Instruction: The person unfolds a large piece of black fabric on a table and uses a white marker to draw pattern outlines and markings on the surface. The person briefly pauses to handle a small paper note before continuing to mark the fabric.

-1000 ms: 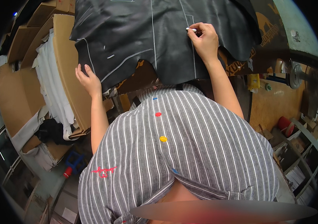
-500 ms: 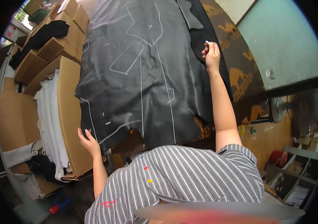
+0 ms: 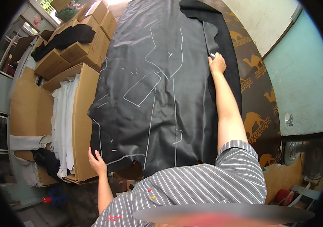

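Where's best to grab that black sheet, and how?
Probably the lower-left edge of the sheet, coming from the left, thumb above, fingers beneath: it lies spread out, and its wrinkles suggest something thin and limp. The left hand is at that edge.

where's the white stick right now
In the head view, the white stick is in the right hand, toward the right side of the black leather.

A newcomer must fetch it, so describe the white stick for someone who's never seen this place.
Find the big black sheet spread over the table. Toward its right edge is the person's right hand. The small white stick pokes out of it, solid, unlike the thin white lines drawn on the sheet.
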### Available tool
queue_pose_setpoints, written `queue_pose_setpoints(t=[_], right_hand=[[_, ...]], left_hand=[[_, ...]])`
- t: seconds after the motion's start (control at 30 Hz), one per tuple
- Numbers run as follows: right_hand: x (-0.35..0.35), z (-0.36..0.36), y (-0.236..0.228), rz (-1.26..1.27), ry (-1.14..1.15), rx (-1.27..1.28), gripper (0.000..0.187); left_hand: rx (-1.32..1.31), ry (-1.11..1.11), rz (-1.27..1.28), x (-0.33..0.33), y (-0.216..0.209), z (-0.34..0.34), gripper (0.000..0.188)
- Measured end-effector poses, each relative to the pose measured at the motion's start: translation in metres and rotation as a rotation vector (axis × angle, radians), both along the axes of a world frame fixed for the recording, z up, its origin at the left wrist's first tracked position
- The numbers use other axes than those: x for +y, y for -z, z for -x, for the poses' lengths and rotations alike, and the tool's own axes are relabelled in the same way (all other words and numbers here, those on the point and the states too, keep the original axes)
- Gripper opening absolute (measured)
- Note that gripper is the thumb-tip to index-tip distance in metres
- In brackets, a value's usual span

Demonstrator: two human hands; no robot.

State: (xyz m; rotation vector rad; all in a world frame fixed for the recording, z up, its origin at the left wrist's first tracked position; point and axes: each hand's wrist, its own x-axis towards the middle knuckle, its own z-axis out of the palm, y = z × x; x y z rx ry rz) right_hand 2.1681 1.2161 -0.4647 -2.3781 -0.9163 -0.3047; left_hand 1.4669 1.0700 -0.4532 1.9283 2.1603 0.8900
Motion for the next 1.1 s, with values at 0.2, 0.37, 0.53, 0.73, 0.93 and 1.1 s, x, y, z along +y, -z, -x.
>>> queue_pose_setpoints(t=[0.2, 0.37, 0.53, 0.73, 0.93, 1.1], right_hand=[[-0.04, -0.176, -0.081, 0.08, 0.189, -0.116, 0.023], [-0.157, -0.263, -0.144, 0.205, 0.768, -0.068, 0.028], [-0.188, -0.183, -0.142, -0.089, 0.294, -0.143, 0.055], [-0.19, 0.081, -0.086, -0.122, -0.626, 0.427, 0.044], [-0.285, 0.147, -0.036, -0.36, -0.439, 0.979, 0.048], [-0.355, 0.16, -0.013, -0.621, -0.379, 0.993, 0.032]], left_hand=[[0.024, 0.003, 0.019, -0.006, 0.001, 0.005, 0.047], [0.071, 0.021, 0.029, 0.0, 0.0, -0.002, 0.048], [0.088, 0.052, 0.016, 0.002, 0.001, 0.003, 0.047], [0.09, 0.07, 0.026, 0.003, 0.003, 0.008, 0.049], [0.081, 0.14, 0.024, 0.008, 0.013, 0.017, 0.056], [-0.03, 0.202, 0.099, 0.024, 0.012, 0.026, 0.068]])
